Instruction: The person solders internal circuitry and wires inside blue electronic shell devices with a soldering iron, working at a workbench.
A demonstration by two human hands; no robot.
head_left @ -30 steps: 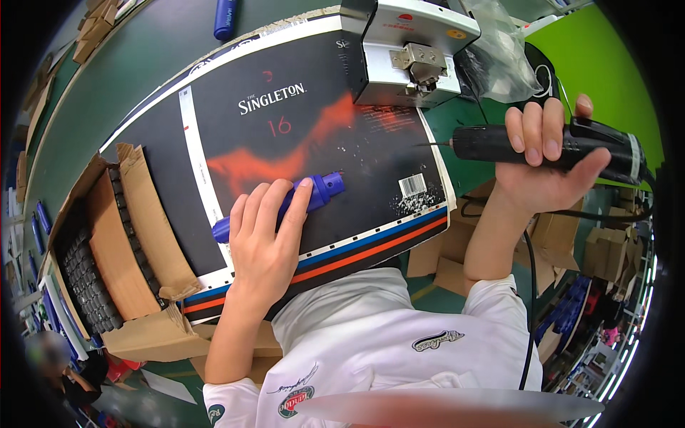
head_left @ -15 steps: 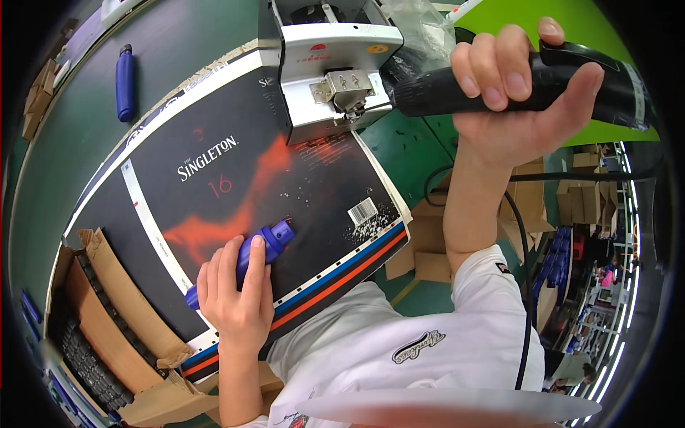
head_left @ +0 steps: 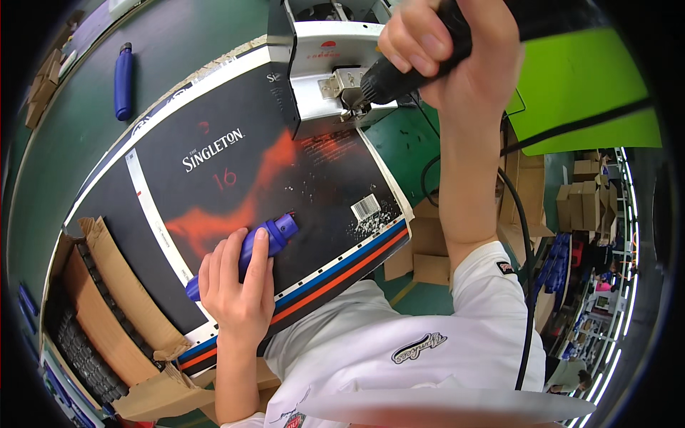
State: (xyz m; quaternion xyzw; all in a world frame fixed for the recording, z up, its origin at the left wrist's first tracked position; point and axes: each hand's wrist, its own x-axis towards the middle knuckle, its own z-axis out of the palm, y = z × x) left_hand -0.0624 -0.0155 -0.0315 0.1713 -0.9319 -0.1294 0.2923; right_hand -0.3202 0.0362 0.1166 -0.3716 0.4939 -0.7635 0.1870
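Observation:
My right hand [head_left: 474, 68] is closed around a black electric screwdriver [head_left: 392, 80]. The driver's nose meets the small metal block on the front of a silver screw feeder [head_left: 312, 110]; its bit is hidden there. My left hand [head_left: 239, 289] grips a blue-purple cylindrical handle [head_left: 280, 232] and steadies it against a dark printed sheet [head_left: 221, 203]. The handle's collared end points up and to the right, away from my fingers. Whether a screw sits on the bit I cannot tell.
Another blue handle [head_left: 123, 82] lies on the green table at the far left. An open cardboard box [head_left: 132, 292] with rows of black parts stands at the left. The screwdriver's black cable [head_left: 528, 264] loops by my right arm. A bright green panel [head_left: 585, 93] is at the right.
My right hand has carried the electric screwdriver left, from beside the screw feeder onto its front block. My left hand and the blue handle stay in nearly the same place.

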